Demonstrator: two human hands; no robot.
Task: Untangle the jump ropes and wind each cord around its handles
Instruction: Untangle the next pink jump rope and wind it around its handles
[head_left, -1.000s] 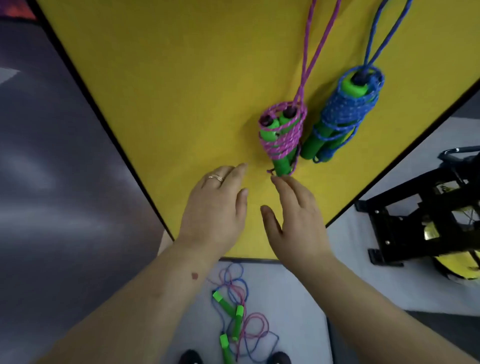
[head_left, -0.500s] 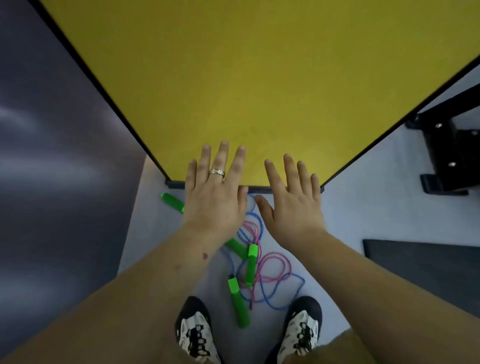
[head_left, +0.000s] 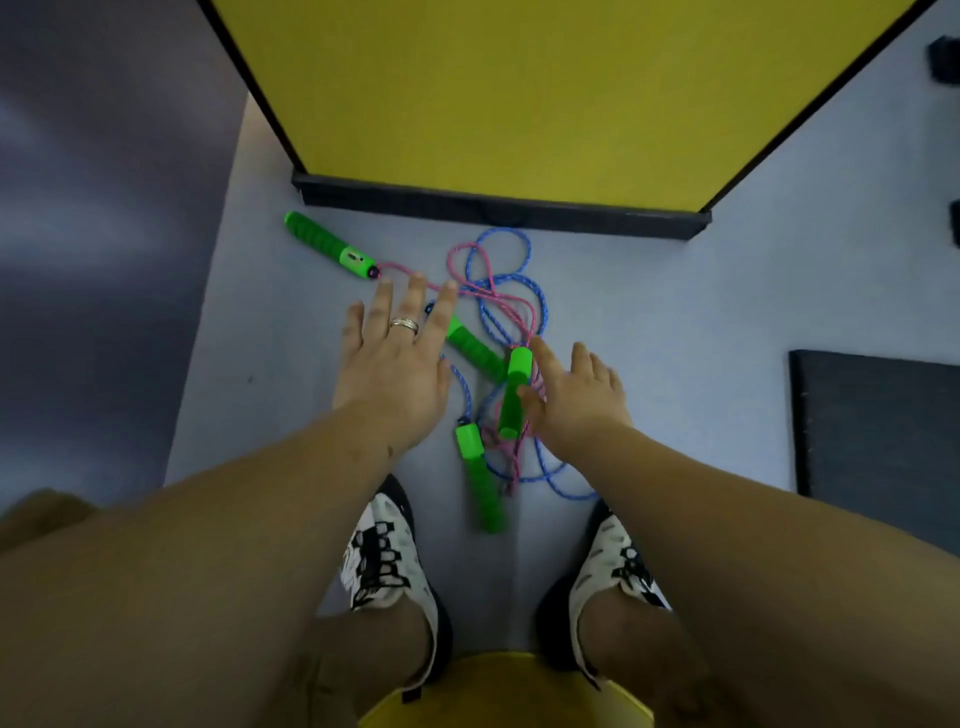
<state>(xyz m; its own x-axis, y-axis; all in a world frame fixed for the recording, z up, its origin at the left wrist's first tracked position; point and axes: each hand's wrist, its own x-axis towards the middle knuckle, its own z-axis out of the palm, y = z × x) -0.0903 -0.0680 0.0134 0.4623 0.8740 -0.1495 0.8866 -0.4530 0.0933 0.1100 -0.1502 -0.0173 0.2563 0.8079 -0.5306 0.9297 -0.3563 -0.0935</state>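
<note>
Two tangled jump ropes lie on the pale floor (head_left: 701, 322) just in front of the yellow tabletop (head_left: 519, 93). The pink cord (head_left: 511, 304) and blue cord (head_left: 524, 249) loop over each other between four green handles. One handle (head_left: 330, 244) lies apart to the left, joined to the pink cord. The other three (head_left: 475, 353) (head_left: 513, 392) (head_left: 479, 475) sit in the knot. The left hand (head_left: 395, 364), wearing a ring (head_left: 404, 325), reaches down with fingers straight and spread, holding nothing. The right hand (head_left: 574, 397) is also spread and empty, its thumb just beside the middle handle. Two white-and-black shoes (head_left: 387, 556) (head_left: 615, 566) stand below the ropes. A dark mat (head_left: 878, 431) lies to the right.
</note>
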